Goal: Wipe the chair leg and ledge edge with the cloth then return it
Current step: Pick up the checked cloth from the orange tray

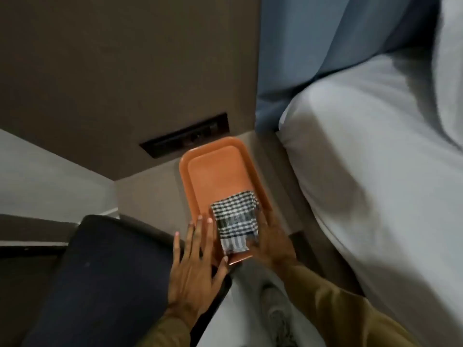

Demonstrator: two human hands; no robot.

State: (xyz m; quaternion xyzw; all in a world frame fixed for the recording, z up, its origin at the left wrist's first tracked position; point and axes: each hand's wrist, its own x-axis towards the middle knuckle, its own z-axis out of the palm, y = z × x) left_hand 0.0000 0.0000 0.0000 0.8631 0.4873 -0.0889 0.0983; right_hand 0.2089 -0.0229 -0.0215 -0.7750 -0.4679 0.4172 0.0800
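The checked cloth lay folded on the near end of an orange tray, which sat on a narrow ledge beside the bed. The right hand rested along the cloth's right edge, touching it; whether that grip was closed on the fabric I could not tell, the fingers being blurred. Just left of the cloth, the left hand was spread wide and flat, holding nothing, fingertips at the tray's near rim, palm over the dark chair seat. Below the hands showed a grey shoe.
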